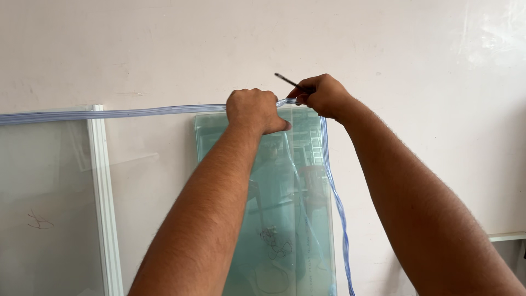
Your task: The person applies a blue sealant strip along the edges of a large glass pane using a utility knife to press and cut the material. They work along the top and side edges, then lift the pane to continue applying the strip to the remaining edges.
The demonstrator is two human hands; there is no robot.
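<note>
Plastic strip (164, 111) gripped by left hand (253, 109) along glass pane (274, 219) top edge.

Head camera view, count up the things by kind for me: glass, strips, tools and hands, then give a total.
Greenish glass sheet leaning on the wall: 1
White-framed glass pane: 1
Clear blue-striped plastic strip: 1
Thin dark tool, in the right hand: 1
Hands, left hand and right hand: 2
Total: 6
</note>
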